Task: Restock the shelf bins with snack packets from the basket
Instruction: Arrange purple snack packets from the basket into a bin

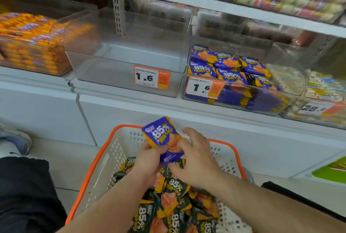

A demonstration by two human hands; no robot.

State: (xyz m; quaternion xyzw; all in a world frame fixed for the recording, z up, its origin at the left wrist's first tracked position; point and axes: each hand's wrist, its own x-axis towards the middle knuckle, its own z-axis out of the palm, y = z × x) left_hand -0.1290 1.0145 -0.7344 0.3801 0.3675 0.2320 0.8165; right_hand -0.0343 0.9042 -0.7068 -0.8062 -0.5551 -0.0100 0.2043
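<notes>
One purple packet (162, 136) being lifted above basket (104, 159). Risk, as judged: you are sending it into empty bin (127, 75) straight above basket, when matching purple stock is sitting in bin (241, 99) up and right of basket; cause, identical 1.6 tags. Slip also possible, hold being low. Left hand (149, 157) gripping packet's bottom edge, most of packet standing above fingers. Right hand (196, 156) touching lower right corner, fingers spread. Black packets (168, 204) lying in basket.
</notes>
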